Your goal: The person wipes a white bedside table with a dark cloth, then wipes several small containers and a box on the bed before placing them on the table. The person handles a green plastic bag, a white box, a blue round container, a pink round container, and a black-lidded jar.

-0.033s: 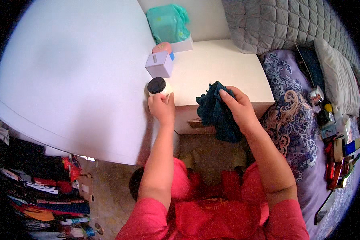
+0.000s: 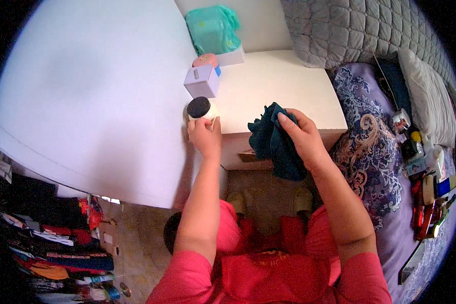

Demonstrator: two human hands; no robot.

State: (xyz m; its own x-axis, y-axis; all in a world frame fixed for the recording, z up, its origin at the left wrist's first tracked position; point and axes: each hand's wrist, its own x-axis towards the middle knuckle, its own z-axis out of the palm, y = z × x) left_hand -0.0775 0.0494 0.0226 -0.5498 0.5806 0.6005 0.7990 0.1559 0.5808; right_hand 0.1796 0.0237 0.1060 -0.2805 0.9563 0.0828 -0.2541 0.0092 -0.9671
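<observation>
A white jar with a black lid stands at the front left corner of the white cabinet top, close to the tall white panel. My left hand has its fingers closed around the near side of that jar, hiding its lower part. Off the cabinet's front edge, my right hand grips a crumpled dark teal cloth between thumb and fingers. The cloth's lower end hangs down in front of the cabinet.
Behind the jar are a lilac box, a round pink container and a green plastic bag on a white box. To the right lies a bed with a patterned purple cover and several small items. Folded clothes fill the lower left.
</observation>
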